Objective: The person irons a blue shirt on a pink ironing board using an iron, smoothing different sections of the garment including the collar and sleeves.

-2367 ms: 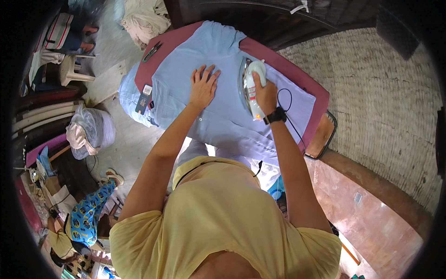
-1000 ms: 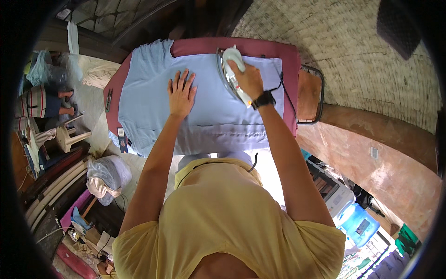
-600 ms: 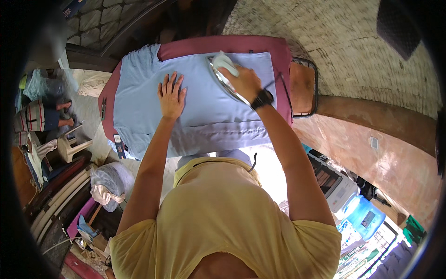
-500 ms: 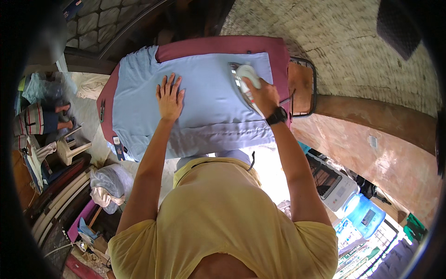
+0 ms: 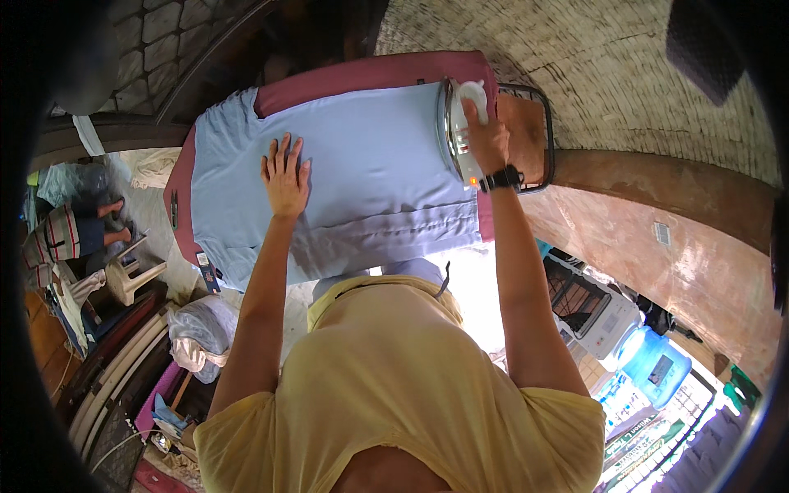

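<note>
A light blue shirt (image 5: pixel 370 156) lies spread over an ironing board with a maroon cover (image 5: pixel 370 72). My left hand (image 5: pixel 286 178) rests flat on the shirt left of its middle, fingers spread. My right hand (image 5: pixel 486 141), with a dark watch on the wrist, is wrapped round the handle of a white clothes iron (image 5: pixel 456 123). The iron stands over the shirt's right edge, its long side toward the cloth's middle; a small orange light glows near its lower end. Folds run along the shirt's near edge.
A metal-framed rest (image 5: pixel 526 135) juts from the board's right end. Small dark snips (image 5: pixel 173 209) lie at the left end. At the lower right are a blue water jug (image 5: pixel 653 366) and a white appliance (image 5: pixel 604 324). Another person's feet (image 5: pixel 115 222) show at far left.
The iron has moved right to the shirt's right edge and turned more upright in the picture, my right hand going with it. My left hand stays flat on the shirt.
</note>
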Action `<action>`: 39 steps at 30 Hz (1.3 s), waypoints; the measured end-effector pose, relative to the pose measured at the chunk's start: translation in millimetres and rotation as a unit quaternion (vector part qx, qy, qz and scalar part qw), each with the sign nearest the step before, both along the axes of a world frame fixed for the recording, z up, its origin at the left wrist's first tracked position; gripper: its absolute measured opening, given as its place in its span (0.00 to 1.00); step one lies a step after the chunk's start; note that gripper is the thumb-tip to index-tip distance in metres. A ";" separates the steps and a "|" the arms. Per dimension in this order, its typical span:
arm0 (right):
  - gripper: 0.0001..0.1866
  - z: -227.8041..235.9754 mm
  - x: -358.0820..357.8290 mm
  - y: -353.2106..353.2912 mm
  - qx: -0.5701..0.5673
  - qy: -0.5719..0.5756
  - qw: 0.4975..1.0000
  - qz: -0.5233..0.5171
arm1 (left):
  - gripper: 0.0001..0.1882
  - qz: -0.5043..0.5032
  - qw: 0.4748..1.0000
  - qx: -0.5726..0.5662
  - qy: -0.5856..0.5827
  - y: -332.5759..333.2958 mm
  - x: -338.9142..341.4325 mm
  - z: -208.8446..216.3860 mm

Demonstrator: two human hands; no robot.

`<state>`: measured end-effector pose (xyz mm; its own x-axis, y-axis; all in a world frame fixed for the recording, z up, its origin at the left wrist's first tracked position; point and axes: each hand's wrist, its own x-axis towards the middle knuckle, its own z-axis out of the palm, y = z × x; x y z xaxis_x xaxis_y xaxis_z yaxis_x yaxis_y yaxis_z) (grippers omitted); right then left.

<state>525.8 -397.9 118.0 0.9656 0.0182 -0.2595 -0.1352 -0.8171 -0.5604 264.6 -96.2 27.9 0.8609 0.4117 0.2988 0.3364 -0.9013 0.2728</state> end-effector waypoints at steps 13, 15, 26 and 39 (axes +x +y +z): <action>0.39 -11.1 57.3 -65.5 0.077 -0.062 0.995 0.029 | 0.19 -0.221 0.949 -0.213 -0.075 -147.4 60.4 53.9; 0.41 2.7 53.3 -97.1 0.102 -0.117 0.988 0.025 | 0.19 -0.333 0.897 -0.291 -0.016 -202.4 55.6 46.2; 0.52 -36.9 78.5 -170.1 0.036 -0.062 0.996 -0.059 | 0.17 -0.528 0.825 0.020 0.198 -323.3 50.3 7.4; 0.40 -14.8 89.6 -153.8 0.163 0.032 0.980 -0.108 | 0.11 -0.535 0.804 -0.237 0.112 -301.0 34.2 -0.1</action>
